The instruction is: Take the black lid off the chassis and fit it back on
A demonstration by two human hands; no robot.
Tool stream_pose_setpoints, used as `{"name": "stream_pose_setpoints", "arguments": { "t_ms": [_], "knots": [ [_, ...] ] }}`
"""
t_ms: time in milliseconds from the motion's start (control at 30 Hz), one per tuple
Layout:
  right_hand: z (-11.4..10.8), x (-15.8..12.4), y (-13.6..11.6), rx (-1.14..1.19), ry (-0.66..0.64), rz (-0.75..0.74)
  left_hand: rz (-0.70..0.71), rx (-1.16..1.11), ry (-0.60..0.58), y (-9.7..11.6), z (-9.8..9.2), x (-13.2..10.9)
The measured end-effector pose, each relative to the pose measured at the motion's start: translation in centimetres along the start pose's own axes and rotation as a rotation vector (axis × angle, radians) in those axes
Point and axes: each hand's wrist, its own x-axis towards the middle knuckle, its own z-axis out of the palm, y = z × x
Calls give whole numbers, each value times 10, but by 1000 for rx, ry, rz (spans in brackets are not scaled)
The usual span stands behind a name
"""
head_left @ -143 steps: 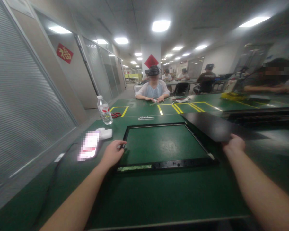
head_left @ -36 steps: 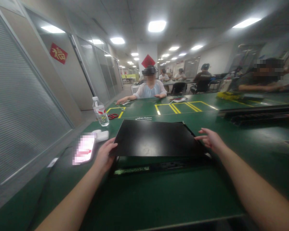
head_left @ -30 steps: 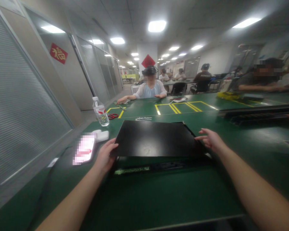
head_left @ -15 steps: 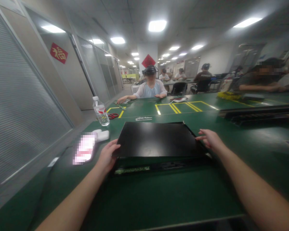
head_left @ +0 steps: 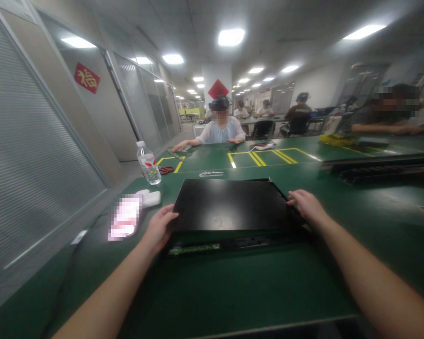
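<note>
A flat black panel (head_left: 229, 205) lies over a black rectangular frame (head_left: 233, 244) on the green table (head_left: 233, 287). The frame's near bar, with a pale green strip at its left end, still shows below the panel. My left hand (head_left: 159, 228) grips the panel's near left corner, fingers curled over its edge. My right hand (head_left: 305, 205) rests on the panel's right edge, fingers bent onto it.
A lit phone (head_left: 124, 218) and a white case (head_left: 149, 198) lie left of the frame, a water bottle (head_left: 149, 163) and red scissors (head_left: 166, 170) behind them. A long black frame part (head_left: 381, 168) lies at the right. People sit across the table.
4.8 s ago the frame lay bare and my right hand held the panel off to the right. The panel now covers the frame and has sunk lower over the last second.
</note>
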Motion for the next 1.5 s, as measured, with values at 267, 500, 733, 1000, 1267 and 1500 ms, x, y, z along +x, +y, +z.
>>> {"name": "stream_pose_setpoints", "arguments": {
  "t_ms": [267, 500, 733, 1000, 1267, 1500],
  "knots": [
    [0, -4, -6, -265, 68, -104, -45, 5, -28, 2, -1, 0],
    [1, -9, -11, -332, 54, -105, -67, 18, -20, 4, 0, -1],
    [2, -5, -7, -400, 76, -153, -45, 26, 5, 4, 4, -3],
    [4, 3, -1, -483, 97, -198, -47, 19, 40, 2, 5, -2],
    [5, 6, -1, -534, 97, -212, -34, 24, 26, 1, 4, -1],
    [5, 7, -1, -554, 106, -238, -11, 58, 20, -2, 2, 0]
  ]
}}
